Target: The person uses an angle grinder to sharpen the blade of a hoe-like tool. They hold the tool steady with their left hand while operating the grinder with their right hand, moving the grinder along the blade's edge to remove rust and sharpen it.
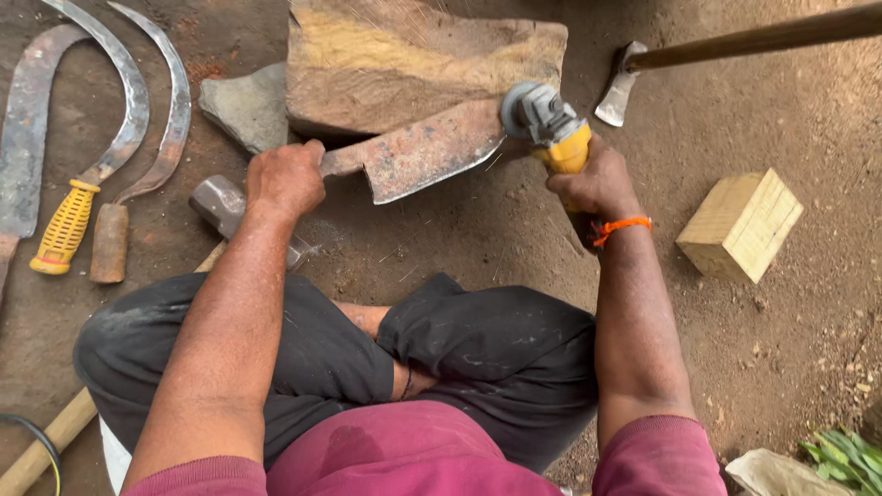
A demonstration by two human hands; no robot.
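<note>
Left hand (287, 179) grip closed on rusty cleaver blade (424, 152) resting on wood block (404, 64); right hand (595, 184) grips angle grinder (549, 124), disc seemingly touching blade. Sickles (138, 110), hammer (220, 204), axe (621, 92), wooden cube (740, 225) nearby on dirt floor.

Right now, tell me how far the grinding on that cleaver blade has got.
Done: the edge strip shows paler metal. In hand: left hand grips the cleaver blade on the wooden block; right hand sets the angle grinder at its tip. Left: the flat remains rusty.
</note>
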